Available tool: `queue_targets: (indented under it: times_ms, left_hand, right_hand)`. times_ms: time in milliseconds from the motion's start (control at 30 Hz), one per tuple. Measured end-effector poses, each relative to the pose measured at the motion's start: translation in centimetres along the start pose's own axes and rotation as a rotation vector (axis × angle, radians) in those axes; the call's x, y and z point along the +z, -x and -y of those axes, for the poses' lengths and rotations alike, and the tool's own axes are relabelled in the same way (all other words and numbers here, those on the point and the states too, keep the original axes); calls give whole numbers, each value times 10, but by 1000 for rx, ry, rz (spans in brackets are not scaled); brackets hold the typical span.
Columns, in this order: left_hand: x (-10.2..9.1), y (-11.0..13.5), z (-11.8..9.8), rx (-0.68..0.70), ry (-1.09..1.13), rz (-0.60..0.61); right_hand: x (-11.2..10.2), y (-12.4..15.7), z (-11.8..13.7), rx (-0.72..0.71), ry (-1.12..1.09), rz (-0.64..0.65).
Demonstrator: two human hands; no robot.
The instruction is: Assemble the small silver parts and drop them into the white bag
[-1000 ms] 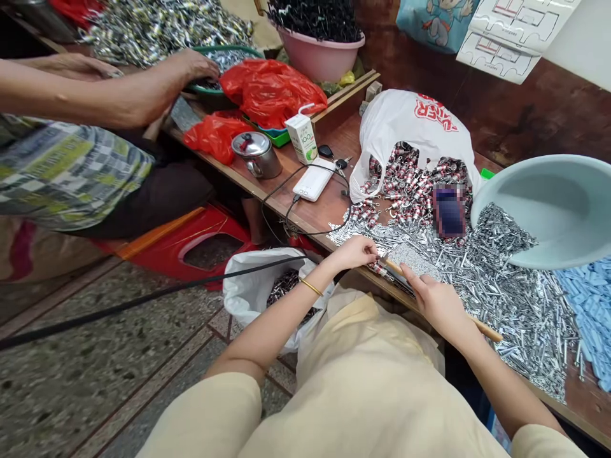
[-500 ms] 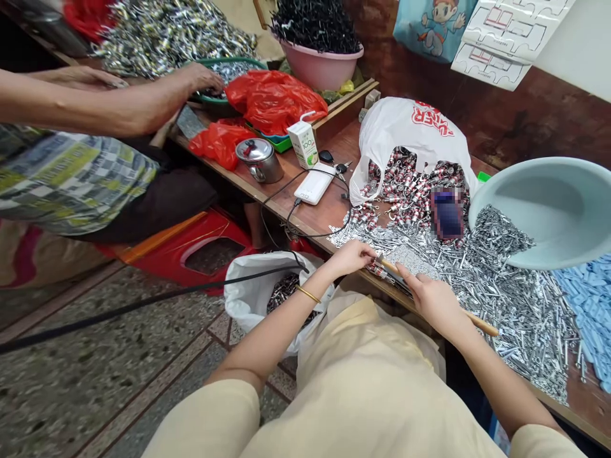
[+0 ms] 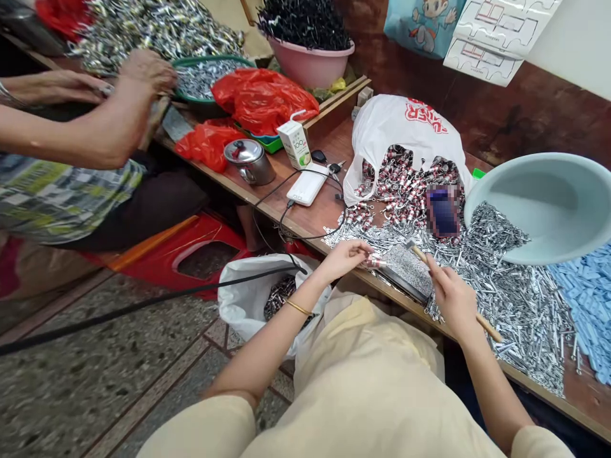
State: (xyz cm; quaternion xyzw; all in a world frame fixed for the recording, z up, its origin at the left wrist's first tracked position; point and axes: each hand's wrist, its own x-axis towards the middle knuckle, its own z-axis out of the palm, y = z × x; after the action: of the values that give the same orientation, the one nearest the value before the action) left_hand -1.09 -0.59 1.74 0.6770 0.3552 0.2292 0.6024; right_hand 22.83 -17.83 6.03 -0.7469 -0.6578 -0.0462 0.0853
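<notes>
My left hand (image 3: 344, 255) is pinched shut on a small red-and-silver metal piece (image 3: 376, 261), holding it on the near end of a grey speckled block (image 3: 405, 270) at the table's front edge. My right hand (image 3: 451, 296) is wrapped round the wooden handle of a small hammer (image 3: 420, 253), whose metal head is lifted above the block, to the right of the piece. A heap of small silver metal parts (image 3: 506, 292) lies around and behind the block.
A white plastic bag (image 3: 405, 127) spilling red-and-silver pieces, a pale blue basin (image 3: 548, 203), blue parts (image 3: 589, 299), a power bank (image 3: 308, 185) with cable, a drink carton (image 3: 292, 144) and a steel pot (image 3: 248, 160) share the table. Another person's arm (image 3: 86, 127) works at far left. A white bag (image 3: 258, 292) sits on the floor.
My right hand has raised the hammer head up off the block and to the right. The other person's hand has drawn back leftwards from the green basin.
</notes>
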Motion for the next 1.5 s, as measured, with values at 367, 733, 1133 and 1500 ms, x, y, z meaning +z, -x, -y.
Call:
queue_targets:
  times_ms: [367,733,1133,1500]
  left_hand:
    - [20,-5,-16,354,-439,20]
    - [42,0,3,691,-573,-256]
    - [36,7,5,679,-521,-146]
    - [35,-6,5,584,-621,-114]
  right_hand:
    - [46,18,-33,69,60,-158]
    - [20,-29,-128,491,-59,-56]
    - [22,-48,-128,418,-193,32]
    - [32,-55,21,-133,-648,24]
